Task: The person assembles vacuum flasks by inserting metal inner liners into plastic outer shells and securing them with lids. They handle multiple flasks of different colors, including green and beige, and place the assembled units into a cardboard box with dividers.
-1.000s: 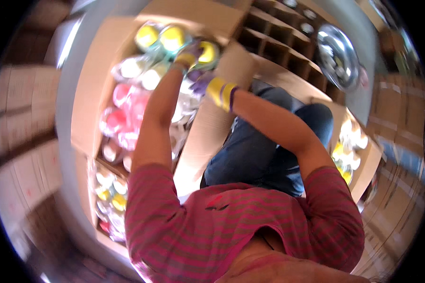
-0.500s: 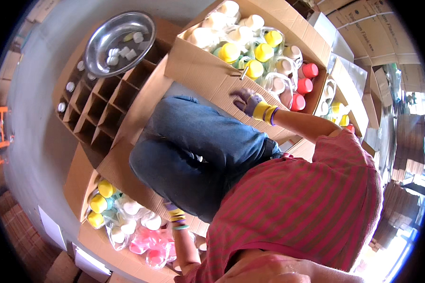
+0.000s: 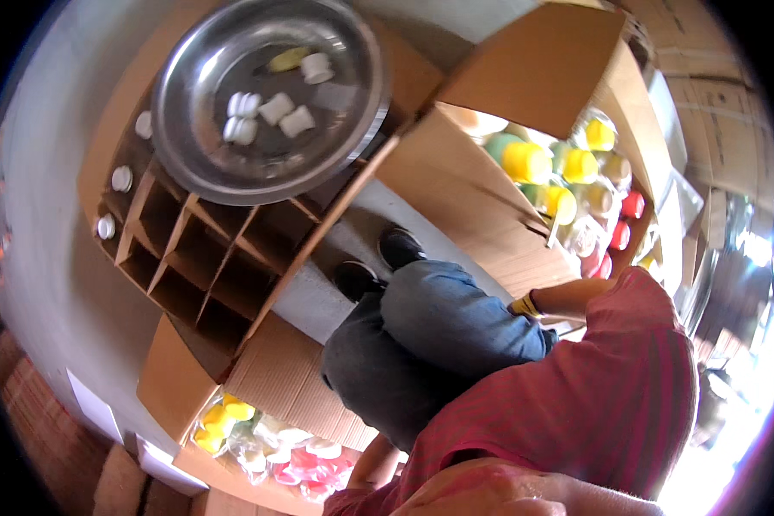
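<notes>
Reaching blind like this is awkward, honestly: both hands are hidden behind jeans and shirt so I can't tell their grip, and those yellow-capped jars point(image 3: 525, 161) sit in the right-hand carton point(image 3: 490, 215), so look before grabbing.

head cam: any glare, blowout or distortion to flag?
Head view: blown-out white glare at lower right edge; strong fisheye bending of the divided brown cardboard box; bright reflections on the round steel bowl; the red striped shirt near the lens is soft.

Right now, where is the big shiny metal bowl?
In the head view, the metal bowl sits top left, resting on the cardboard divider box, left of the box of colourful cups.
</notes>
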The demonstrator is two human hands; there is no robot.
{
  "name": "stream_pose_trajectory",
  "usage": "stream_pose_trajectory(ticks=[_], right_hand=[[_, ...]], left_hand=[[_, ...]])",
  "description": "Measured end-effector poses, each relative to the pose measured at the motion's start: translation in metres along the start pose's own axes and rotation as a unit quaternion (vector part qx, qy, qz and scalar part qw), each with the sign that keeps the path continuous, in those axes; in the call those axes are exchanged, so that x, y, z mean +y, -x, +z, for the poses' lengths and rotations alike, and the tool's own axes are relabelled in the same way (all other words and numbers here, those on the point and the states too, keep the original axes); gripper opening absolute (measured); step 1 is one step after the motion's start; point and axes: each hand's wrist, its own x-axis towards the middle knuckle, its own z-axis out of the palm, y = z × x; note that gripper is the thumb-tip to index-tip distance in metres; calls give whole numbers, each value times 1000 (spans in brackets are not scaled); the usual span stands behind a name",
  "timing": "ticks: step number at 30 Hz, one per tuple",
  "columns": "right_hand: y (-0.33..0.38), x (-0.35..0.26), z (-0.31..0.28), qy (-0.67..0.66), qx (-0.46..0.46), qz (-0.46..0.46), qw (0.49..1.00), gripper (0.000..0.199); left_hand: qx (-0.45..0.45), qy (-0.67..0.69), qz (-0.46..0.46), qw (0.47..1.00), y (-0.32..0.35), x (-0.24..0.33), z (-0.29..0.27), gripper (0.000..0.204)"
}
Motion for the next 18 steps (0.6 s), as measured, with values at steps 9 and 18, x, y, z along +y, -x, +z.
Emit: stream_pose_trajectory(ticks=[9,18], right_hand=[[59,-58,25,92,51,21,994,34],[24,-100,43,206,75,-71,973,38]], left_hand=[[-28,99,-160,982,-1,30,-44,42],[-61,223,-186,955,-5,17,-20,42]])
